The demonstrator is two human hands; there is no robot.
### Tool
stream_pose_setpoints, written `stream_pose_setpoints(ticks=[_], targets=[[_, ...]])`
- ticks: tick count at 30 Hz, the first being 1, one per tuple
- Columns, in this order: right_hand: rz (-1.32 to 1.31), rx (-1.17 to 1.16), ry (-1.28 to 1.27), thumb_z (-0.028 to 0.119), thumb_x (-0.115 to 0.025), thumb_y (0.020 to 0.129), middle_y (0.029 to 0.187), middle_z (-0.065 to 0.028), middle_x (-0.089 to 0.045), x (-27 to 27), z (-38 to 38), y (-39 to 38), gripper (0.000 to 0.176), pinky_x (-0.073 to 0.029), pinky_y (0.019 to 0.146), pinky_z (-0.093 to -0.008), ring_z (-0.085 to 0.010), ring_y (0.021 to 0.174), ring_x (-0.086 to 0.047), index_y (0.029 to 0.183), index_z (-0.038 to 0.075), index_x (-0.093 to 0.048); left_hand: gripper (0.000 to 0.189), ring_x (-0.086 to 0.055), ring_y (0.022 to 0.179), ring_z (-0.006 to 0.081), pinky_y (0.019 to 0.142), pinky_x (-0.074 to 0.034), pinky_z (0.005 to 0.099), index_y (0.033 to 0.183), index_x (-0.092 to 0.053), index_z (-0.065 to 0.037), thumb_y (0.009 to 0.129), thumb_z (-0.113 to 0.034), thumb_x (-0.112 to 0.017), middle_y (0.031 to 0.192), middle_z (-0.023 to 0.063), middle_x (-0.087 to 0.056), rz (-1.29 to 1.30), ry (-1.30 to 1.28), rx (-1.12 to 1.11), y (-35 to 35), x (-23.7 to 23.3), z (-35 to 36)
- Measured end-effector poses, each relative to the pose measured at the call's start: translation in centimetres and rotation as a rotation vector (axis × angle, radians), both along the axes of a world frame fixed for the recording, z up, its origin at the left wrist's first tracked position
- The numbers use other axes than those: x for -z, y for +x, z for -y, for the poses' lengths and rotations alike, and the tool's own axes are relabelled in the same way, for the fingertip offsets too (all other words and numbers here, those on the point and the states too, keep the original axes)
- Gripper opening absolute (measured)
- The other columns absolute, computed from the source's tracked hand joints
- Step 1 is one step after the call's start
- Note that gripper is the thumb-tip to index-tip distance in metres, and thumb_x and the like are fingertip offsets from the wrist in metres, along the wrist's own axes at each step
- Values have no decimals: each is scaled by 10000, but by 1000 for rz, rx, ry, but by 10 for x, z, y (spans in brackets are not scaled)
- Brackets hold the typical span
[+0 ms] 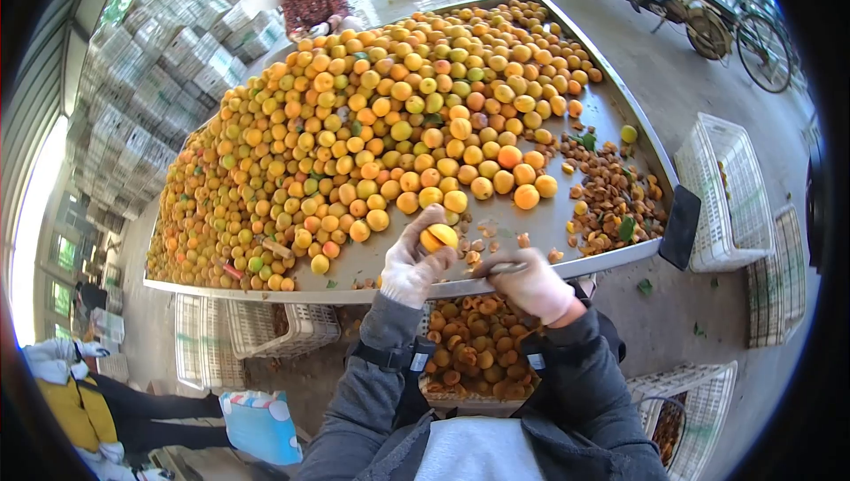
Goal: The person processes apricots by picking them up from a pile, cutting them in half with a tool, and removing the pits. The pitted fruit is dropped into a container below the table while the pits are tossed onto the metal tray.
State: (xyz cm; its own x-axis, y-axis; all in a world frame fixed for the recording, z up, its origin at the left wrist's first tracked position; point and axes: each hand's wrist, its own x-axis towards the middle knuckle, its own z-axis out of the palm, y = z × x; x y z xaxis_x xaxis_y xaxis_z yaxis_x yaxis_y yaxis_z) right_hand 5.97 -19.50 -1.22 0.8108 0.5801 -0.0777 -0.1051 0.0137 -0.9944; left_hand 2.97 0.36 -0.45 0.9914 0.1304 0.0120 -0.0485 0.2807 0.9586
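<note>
apricot pile | pit heap | white crate | stacked crates | bicycle

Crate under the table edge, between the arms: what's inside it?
Cut apricot pieces fill the crate. Fruit covers its floor; the table edge and both sleeves hide its far and near parts.

- Left hand, white-gloved, grips one apricot over the near edge of the metal table;
- Right hand, gloved, holds a knife just beside that fruit;
- Heaped fruit covers the table; pits lie at its right;
- Crate of halved fruit stands below.
</note>
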Motion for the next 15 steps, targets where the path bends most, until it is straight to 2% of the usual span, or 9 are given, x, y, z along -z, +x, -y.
stream_pose_setpoints(ticks=[1, 2, 4, 5, 8, 10, 11, 12, 15], targets=[[-171, 84, 28, 40, -624, 852, 752, -2, -628, -18, 3, 2, 193, -457, 595, -207, -46, 649, -561, 1038, 15, -668, 579, -599, 976, 153, 854, -516, 294, 1346, -466, -13, 802, 87, -638, 1119, 76, -598, -3, 273, -1, -1, 2, -3], [-346, 177, 53, 49, -629, 861, 744, 13, -619, -30, 6, 4, 213, -454, 586, -200, -43, 638, -558, 1070, 15, -653, 579, -599, 976, 153, 854, -516, 294, 1346, -466, -13, 802, 87, -638, 1119, 76, -598, -3, 267, -14, -6, 2, -1], [-82, 224, 154, 134, -719, 842, 907, -43, -643, -12, -15, 4, 326, -498, 688, -216, -73, 796, -592, 1119, -1, -609, 570, -595, 1003, 163, 849, -519, 287, 1326, -484, -2, 788, 105, -638, 1146, 72, -583, 22, 767, 40, -13, -12, 15], [-77, 171, 171, 136, -731, 833, 930, -44, -643, 3, -23, 5, 354, -500, 694, -218, -79, 804, -592, 1131, -3, -601, 585, -598, 1018, 180, 843, -524, 283, 1309, -499, 13, 758, 88, -682, 1190, 90, -568, 146, 637, 48, -13, 3, 15], [13, 150, 111, 140, -744, 819, 924, -38, -648, -5, -22, 4, 369, -506, 730, -227, -93, 825, -595, 1122, -14, -602, 612, -599, 1013, 180, 852, -518, 279, 1304, -505, 18, 734, 68, -723, 1227, 112, -564, 69, 298, 106, -16, 13, 19], [-158, 77, 129, 143, -731, 820, 867, -30, -650, -18, -18, 7, 335, -499, 647, -211, -75, 749, -594, 1093, -12, -615, 594, -598, 1049, 191, 879, -522, 296, 1311, -500, 15, 757, 46, -711, 1275, 123, -548, -67, 186, 126, -21, 2, 15], [-291, 89, 67, 160, -711, 824, 802, -17, -639, -28, -14, 6, 303, -450, 520, -186, -55, 629, -568, 1074, 9, -630, 552, -586, 1094, 202, 901, -516, 294, 1310, -504, 15, 786, 74, -667, 1283, 128, -549, -94, -4, 169, -22, 5, 8], [-294, 89, 68, 160, -711, 824, 802, -17, -639, -25, -13, 6, 303, -450, 520, -186, -55, 629, -568, 1074, 9, -630, 514, -574, 1140, 214, 924, -510, 291, 1309, -508, 15, 815, 103, -622, 1292, 132, -550, -121, -194, 210, -22, 9, 3], [-454, 30, 302, 201, -661, 850, 730, 9, -566, -14, -11, 6, 268, -333, 404, -181, -51, 512, -498, 1064, 44, -624, 482, -602, 1108, 258, 912, -544, 349, 1336, -473, 11, 870, 34, -595, 1299, 170, -531, -32, -493, 253, -27, 11, 10]])
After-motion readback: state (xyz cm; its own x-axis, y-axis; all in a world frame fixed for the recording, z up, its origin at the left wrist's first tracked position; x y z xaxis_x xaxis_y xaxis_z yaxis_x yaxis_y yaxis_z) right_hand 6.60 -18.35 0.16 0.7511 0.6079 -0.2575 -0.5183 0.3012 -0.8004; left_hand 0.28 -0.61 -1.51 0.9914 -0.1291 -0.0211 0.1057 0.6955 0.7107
